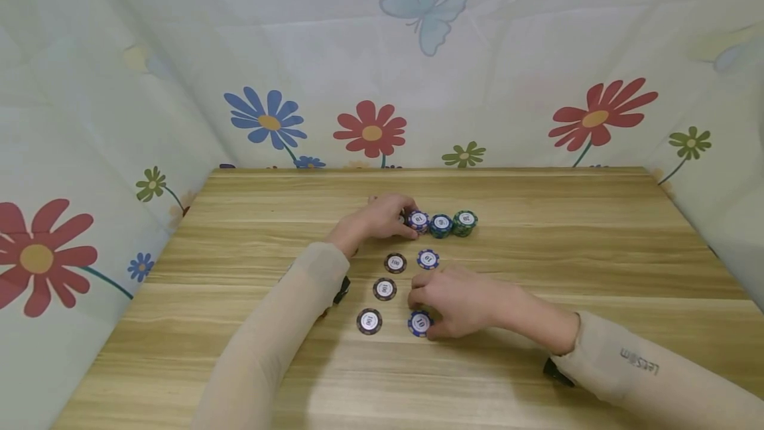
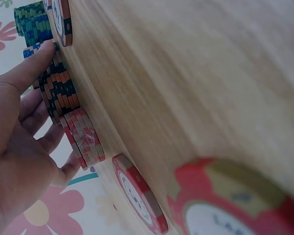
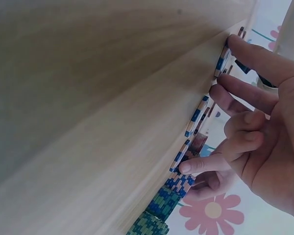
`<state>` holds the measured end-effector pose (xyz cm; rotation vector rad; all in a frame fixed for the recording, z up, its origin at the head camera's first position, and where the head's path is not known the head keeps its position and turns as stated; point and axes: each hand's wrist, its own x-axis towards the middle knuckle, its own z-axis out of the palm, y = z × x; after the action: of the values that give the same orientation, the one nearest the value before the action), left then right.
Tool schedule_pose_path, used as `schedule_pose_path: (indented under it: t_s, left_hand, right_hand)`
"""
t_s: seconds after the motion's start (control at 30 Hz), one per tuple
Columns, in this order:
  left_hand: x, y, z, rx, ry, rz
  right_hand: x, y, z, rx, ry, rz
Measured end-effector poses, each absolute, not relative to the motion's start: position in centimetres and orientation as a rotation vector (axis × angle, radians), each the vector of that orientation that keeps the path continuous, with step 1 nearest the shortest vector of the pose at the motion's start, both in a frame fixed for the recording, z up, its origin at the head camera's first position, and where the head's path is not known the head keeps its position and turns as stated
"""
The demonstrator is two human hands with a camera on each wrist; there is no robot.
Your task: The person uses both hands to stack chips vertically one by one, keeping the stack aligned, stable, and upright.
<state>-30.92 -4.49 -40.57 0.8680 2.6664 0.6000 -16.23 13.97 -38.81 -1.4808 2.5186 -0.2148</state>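
Note:
My left hand [image 1: 384,216] holds a stack of blue-edged 10 chips [image 1: 418,219] between thumb and fingers. In the left wrist view, the black-and-orange stack [image 2: 61,93] and the red stack [image 2: 83,137] stand beside that hand [image 2: 14,127]. My right hand [image 1: 462,302] has thumb and forefinger on opposite edges of a flat blue 10 chip [image 1: 420,323]; the right wrist view shows this chip [image 3: 221,62] between them. A second blue chip [image 1: 428,259] lies farther back. Another blue chip [image 3: 196,116], hidden under the right hand in the head view, shows in the right wrist view.
A blue-green stack [image 1: 441,225] and a green stack [image 1: 465,221] stand right of the held stack. Three black-and-orange 100 chips [image 1: 384,289] form a column on the wooden table [image 1: 567,217]. Red chips [image 2: 137,193] lie near the left wrist. Patterned cloth [image 1: 513,98] surrounds the table.

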Motion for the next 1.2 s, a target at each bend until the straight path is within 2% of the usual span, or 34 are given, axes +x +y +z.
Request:
schedule_pose_path:
  t_s: [0.73,1.2]
  left_hand:
    - [-30.8,-4.5,-40.5,0.868,2.664,0.609]
    - [-30.8,-4.6,-40.7,0.873,2.670,0.625]
  right_hand:
    - [-16.3,14.0,-39.2,-1.517,2.478,-0.243]
    - [-18.0,15.3,-38.6,-1.500,2.595,-0.433]
